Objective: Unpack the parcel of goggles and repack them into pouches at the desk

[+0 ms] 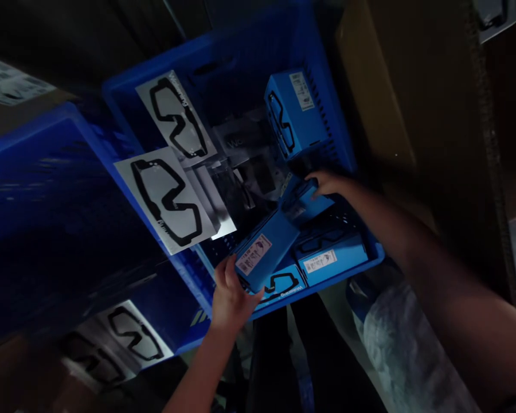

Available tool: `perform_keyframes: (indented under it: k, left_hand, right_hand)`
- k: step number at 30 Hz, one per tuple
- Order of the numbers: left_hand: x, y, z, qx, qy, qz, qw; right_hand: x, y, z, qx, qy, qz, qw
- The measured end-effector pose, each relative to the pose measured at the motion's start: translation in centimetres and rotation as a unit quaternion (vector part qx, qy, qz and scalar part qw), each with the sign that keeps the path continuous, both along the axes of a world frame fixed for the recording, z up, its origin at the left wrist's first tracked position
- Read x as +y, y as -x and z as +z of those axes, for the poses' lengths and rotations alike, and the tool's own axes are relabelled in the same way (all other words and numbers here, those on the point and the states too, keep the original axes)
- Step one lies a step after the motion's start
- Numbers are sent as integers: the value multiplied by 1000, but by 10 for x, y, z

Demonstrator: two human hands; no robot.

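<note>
My left hand grips the near end of a blue cardboard box with a white label, held tilted at the front of a blue plastic crate. Farther right, my right hand is closed on another blue box, partly covered by its fingers. Below these, a labelled blue box lies along the crate's front wall, beside a box with a black outline print. One more blue box stands at the crate's back right.
White boxes with black outline prints are stacked at the crate's left side. Clear-wrapped items lie in its middle. A second blue crate adjoins on the left, and large brown cardboard stands on the right.
</note>
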State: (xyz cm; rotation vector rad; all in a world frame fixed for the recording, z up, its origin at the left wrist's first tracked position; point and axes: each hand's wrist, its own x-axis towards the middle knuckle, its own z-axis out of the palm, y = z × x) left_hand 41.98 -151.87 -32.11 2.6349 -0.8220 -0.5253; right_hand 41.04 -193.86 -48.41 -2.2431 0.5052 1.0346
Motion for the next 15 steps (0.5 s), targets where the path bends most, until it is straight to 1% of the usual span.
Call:
perform_keyframes:
  k: [3, 7, 10, 13, 15]
  left_hand:
    - [2, 1, -15, 8, -76, -3, 997]
    - [-6, 3, -39, 38, -119, -12, 992]
    - [-14, 1, -65, 107, -159, -13, 981]
    - [-16, -5, -95, 160, -222, 13, 962]
    - [-15, -12, -116, 178, -248, 25, 952]
  right_hand:
    - [-1, -1, -2, 9, -17, -35, 999]
    - [-4, -4, -10, 6, -45, -90, 995]
    - [-5, -6, -16, 2, -54, -136, 989]
    - [-3, -7, -23, -14, -62, -189, 980]
    - [-1, -7, -28, -30, -67, -233, 970]
